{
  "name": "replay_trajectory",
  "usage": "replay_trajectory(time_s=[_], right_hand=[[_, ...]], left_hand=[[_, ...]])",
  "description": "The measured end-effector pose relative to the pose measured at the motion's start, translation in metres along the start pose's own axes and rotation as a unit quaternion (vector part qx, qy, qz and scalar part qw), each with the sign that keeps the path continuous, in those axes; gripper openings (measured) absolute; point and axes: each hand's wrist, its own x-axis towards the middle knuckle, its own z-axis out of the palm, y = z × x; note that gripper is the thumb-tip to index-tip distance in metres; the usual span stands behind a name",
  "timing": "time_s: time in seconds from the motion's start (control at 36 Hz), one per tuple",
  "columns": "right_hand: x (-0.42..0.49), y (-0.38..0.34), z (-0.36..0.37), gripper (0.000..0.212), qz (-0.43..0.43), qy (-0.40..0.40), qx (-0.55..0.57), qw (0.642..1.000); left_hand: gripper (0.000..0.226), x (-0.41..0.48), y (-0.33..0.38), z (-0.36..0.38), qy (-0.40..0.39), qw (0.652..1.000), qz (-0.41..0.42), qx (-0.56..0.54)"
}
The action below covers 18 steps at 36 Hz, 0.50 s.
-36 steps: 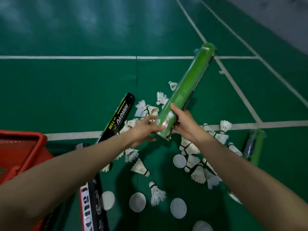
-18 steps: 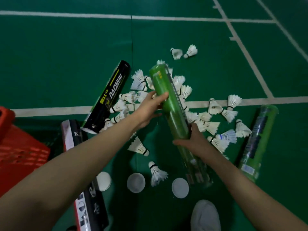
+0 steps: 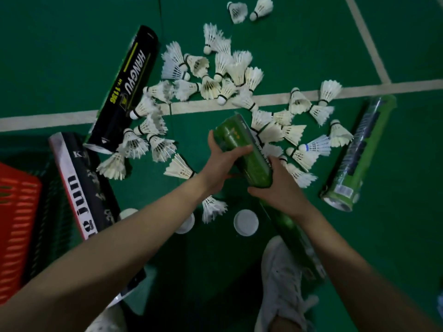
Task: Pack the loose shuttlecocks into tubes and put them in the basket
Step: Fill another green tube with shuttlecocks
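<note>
A long green tube (image 3: 249, 152) slants from the middle of the view down toward my right shoe. My left hand (image 3: 221, 165) grips it near its upper end, fingers wrapped over the top. Lower on the same tube, my right hand (image 3: 279, 190) holds it from the right side. Several loose white shuttlecocks (image 3: 223, 75) lie scattered on the green court floor beyond and around the tube. The red basket (image 3: 16, 226) stands at the left edge, only partly in view.
A black HANGYU tube (image 3: 127, 87) and a black-and-white tube (image 3: 84, 185) lie at the left. Another green tube (image 3: 357, 154) lies at the right. Round white caps (image 3: 246, 222) sit on the floor near my white shoe (image 3: 282, 283). White court lines cross the floor.
The green tube has come down from pointing up and away to a low slant near the floor. My left hand slid to its upper end. The view tilted down toward the floor.
</note>
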Motion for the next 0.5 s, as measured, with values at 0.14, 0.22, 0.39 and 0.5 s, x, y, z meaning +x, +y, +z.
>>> replay_trajectory(time_s=[0.14,0.22,0.39,0.5], right_hand=[[-0.011,0.023,-0.001,0.076,0.023,-0.030,-0.063,0.997],[-0.015,0.033,-0.001,0.077,0.031,-0.043,-0.067,0.996],[-0.017,0.046,0.001,0.093,0.030,-0.045,-0.075,0.996],[-0.018,0.059,0.002,0.095,0.089,-0.056,-0.115,0.988]], left_hand=[[0.051,-0.001,0.006,-0.003,0.009,0.998,0.030,0.062],[0.036,-0.004,-0.005,-0.004,-0.014,0.995,-0.005,0.096],[0.050,-0.014,-0.042,0.006,-0.018,0.976,-0.066,0.208],[0.055,-0.023,-0.063,-0.006,0.011,0.851,0.012,0.526]])
